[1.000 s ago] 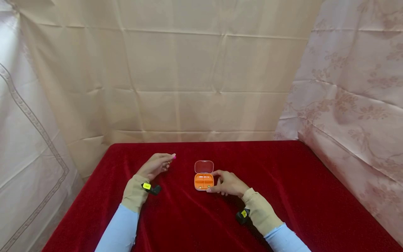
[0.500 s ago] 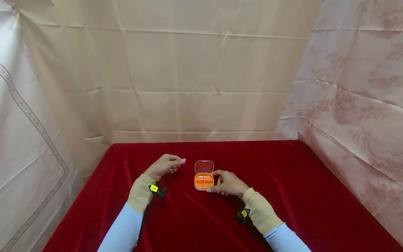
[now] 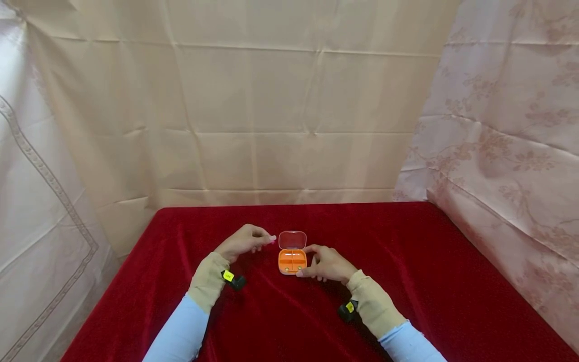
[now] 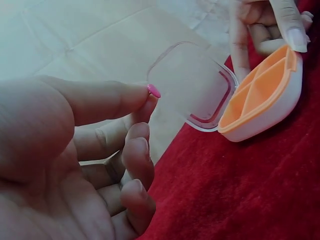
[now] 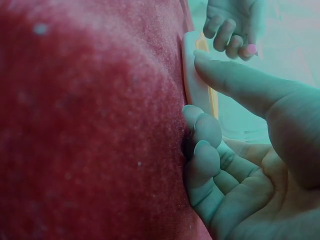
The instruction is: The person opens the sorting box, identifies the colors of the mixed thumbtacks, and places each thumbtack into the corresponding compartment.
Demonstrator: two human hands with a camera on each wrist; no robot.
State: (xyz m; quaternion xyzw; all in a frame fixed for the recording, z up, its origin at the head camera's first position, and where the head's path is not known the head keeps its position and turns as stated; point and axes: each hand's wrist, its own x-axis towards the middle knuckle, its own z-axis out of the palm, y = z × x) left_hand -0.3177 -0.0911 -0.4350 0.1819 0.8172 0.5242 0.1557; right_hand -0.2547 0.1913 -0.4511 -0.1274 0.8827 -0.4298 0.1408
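Observation:
An orange-and-white pill box [image 3: 292, 261] lies on the red cloth, its clear lid [image 3: 292, 240] tipped up at the back. Dividers part its inside, and two small shiny round spots show near its front. My right hand [image 3: 330, 263] grips the box's right side, thumb at the front corner and index finger near the hinge. To the left, my left hand [image 3: 244, 241] pinches a small pink round piece [image 4: 154, 91] between thumb and index finger. Its exact kind cannot be told. The piece is above the cloth, apart from the box; the other left fingers are curled.
Red velvety cloth [image 3: 384, 241] covers the table. A beige curtain [image 3: 289, 125] hangs behind it, with patterned pale curtains at the left [image 3: 50, 216] and right [image 3: 506, 141]. Each wrist carries a small black camera.
My left hand has moved right and slightly nearer, bringing the pink piece close to the pill box. My right hand and the box have stayed in place.

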